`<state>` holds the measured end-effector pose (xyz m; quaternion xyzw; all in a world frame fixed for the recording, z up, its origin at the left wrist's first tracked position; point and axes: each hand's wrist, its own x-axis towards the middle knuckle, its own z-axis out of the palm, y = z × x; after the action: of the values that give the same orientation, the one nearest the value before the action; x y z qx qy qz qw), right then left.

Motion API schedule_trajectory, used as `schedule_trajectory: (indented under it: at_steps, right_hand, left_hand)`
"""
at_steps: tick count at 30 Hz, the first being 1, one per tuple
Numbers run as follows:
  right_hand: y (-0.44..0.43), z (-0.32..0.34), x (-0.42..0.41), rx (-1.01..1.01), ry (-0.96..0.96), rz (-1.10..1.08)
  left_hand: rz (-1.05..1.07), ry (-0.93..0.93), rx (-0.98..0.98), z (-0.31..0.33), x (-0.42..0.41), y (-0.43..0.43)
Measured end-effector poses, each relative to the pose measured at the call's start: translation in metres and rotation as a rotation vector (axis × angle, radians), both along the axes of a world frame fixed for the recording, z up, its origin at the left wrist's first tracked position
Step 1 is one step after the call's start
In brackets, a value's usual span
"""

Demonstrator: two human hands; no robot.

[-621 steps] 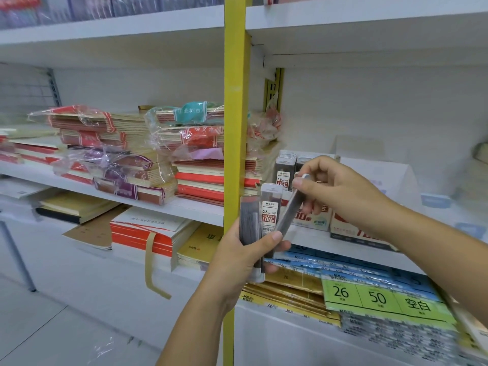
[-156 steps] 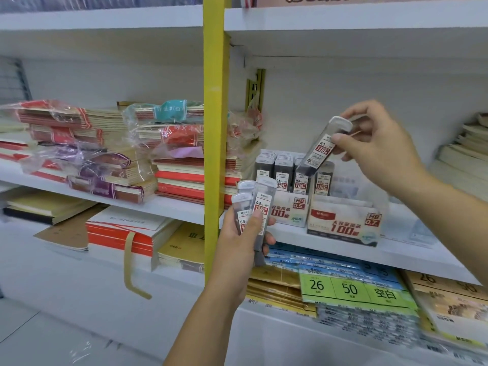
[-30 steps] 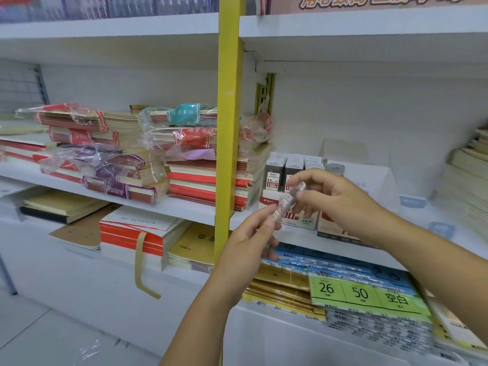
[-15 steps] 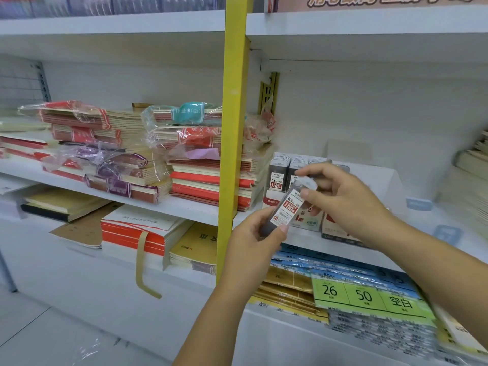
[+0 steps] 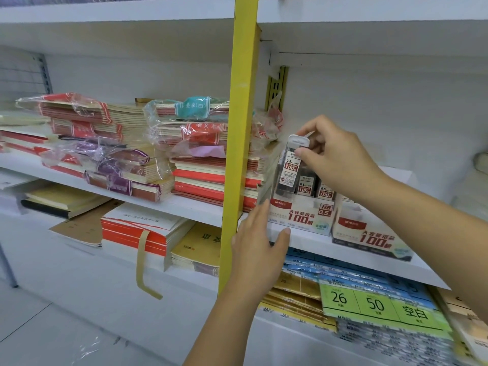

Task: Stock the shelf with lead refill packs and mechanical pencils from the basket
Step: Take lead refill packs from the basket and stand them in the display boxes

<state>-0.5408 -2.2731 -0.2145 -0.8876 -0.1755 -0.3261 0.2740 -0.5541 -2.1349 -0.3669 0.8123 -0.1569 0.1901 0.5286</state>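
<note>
My right hand pinches the top of a clear lead refill pack with a white cap and a red-and-white label. The pack stands upright at the left front of a white display box on the middle shelf. Two more refill packs stand in that box behind it. My left hand hangs in front of the shelf edge with straight fingers and holds nothing. A second display box stands to the right. No basket or pencils are in sight.
A yellow upright post divides the shelving just left of my left hand. Wrapped stacks of notebooks fill the shelf to the left. Below lie gold envelopes and green label sheets. White shelf surface shows to the right of the boxes.
My right hand has carried the refill pack from my left hand up to the display box and stood it upright. My left hand has let go and dropped to the shelf edge.
</note>
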Motion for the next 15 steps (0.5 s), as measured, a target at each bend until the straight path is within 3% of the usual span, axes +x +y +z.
schedule_trajectory:
  at_steps: [6, 12, 15]
  right_hand:
    - [0.000, -0.012, 0.008, -0.065, 0.068, -0.020]
    - [-0.001, -0.022, 0.021, -0.389, -0.045, -0.295]
    - [0.001, -0.020, 0.014, -0.502, -0.082, -0.322]
  left_hand:
    - [-0.013, -0.004, 0.002, 0.001, 0.000, 0.002]
    - [-0.046, -0.001, -0.002, 0.000, 0.000, 0.004]
    - [-0.060, 0.003, -0.009, -0.001, 0.000, 0.006]
